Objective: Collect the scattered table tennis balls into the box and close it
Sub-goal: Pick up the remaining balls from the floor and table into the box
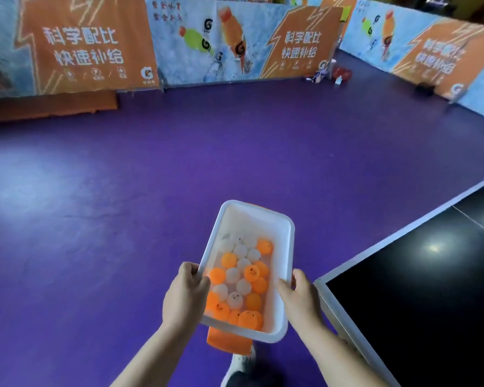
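A white plastic box is held in the air in front of me, open at the top. Several orange and white table tennis balls lie inside it, mostly toward its near end. My left hand grips the box's left rim and my right hand grips its right rim. An orange lid shows under the box's near end and peeks out at the far rim. I see no loose balls on the purple floor.
A black table tennis table with a white edge stands at the right, close to my right hand. Orange and blue advert barriers fence the purple floor. Bottles and small items lie by the far barrier. My shoe is below the box.
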